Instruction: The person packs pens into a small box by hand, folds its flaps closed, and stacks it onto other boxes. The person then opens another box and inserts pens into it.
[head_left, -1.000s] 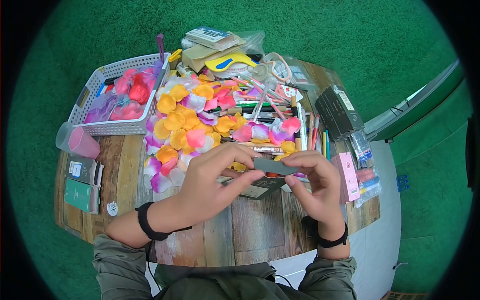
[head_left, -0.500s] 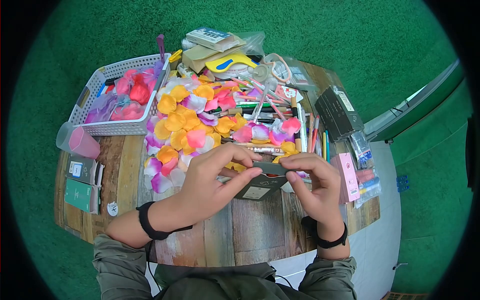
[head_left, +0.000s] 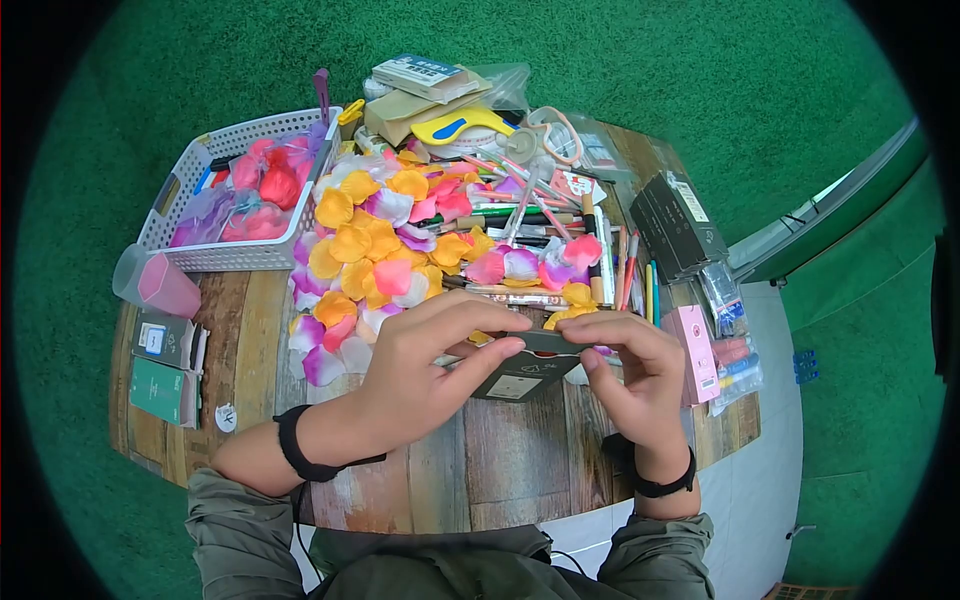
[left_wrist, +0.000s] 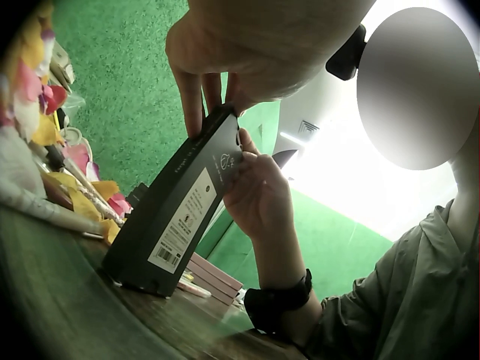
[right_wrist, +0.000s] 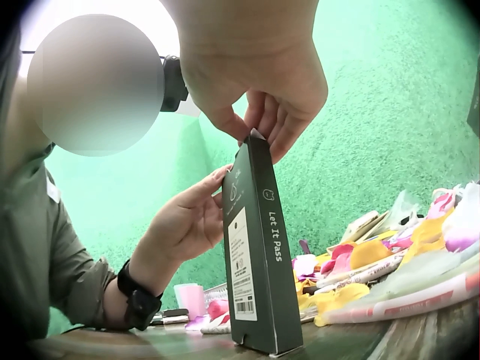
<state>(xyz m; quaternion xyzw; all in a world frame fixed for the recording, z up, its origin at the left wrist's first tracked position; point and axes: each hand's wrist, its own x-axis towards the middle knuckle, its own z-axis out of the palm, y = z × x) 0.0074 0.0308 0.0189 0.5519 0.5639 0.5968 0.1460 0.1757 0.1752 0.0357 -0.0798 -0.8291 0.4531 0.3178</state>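
- Two hands meet at the top of a dark box (head_left: 522, 372), which stands on end on the wooden table (head_left: 500, 460), its base on the boards near the front edge.
- Left hand (head_left: 420, 365) pinches the box's top end, thumb on the near face and fingers curled over the upper edge.
- Right hand (head_left: 630, 370) pinches the same top end from the other side; the two sets of fingertips nearly touch.
- From the right wrist view the box (right_wrist: 259, 255) stands nearly upright, with a white label and barcode on one face.
- Just behind the box lies a heap of petals (head_left: 380, 240) in orange, pink and white, with pens (head_left: 520, 210) beside it.
- At the far left stands a white basket (head_left: 180, 250).
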